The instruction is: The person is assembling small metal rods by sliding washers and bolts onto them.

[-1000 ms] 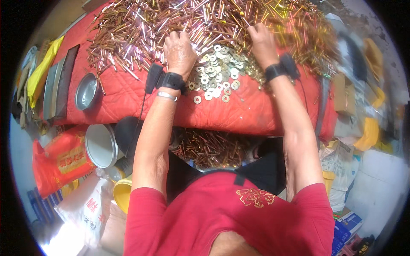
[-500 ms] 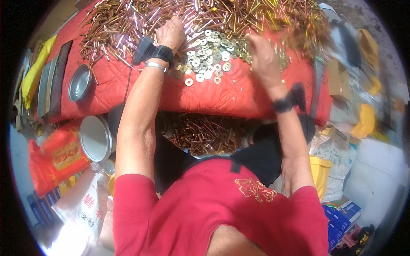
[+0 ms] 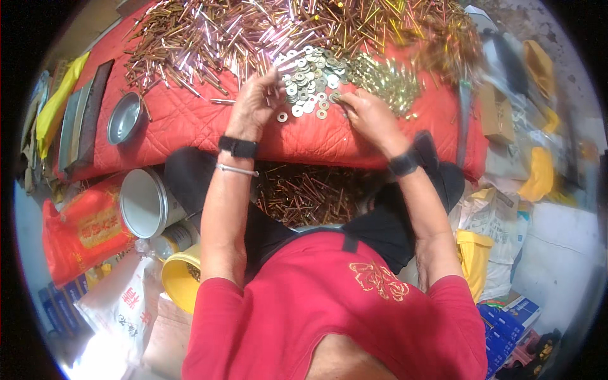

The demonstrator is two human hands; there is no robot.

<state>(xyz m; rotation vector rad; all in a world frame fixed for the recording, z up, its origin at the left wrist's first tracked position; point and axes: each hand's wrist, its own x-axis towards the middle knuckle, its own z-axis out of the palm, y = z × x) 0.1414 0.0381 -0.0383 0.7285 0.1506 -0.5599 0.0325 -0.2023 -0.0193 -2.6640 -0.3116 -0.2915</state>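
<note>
My left hand point(image 3: 255, 104) is closed, fingers curled, beside the left edge of a heap of flat round washers point(image 3: 308, 81). A thin metal rod point(image 3: 223, 101) juts out on its left side and seems gripped in it. On the other side of the washers, my right hand point(image 3: 370, 117) has its thumb and forefinger pinched together, close to one washer at the heap's edge. What lies between those fingertips is too small to make out. Small brass-coloured pieces point(image 3: 386, 82) are piled just beyond my right hand. All of this rests on a red quilted cloth point(image 3: 304, 142).
A large mound of copper-coloured metal rods point(image 3: 209, 38) covers the far side. More rods point(image 3: 307, 196) lie below, between my legs. A metal bowl point(image 3: 125, 119) sits at the left, above a white-lidded bucket point(image 3: 143, 202) and a yellow bucket point(image 3: 182, 278). A cardboard box point(image 3: 496, 114) stands right.
My left hand has drawn back from the rod mound toward me, and a rod now shows beside it. The right hand has come nearer and leftward, from the brass pieces to the washers.
</note>
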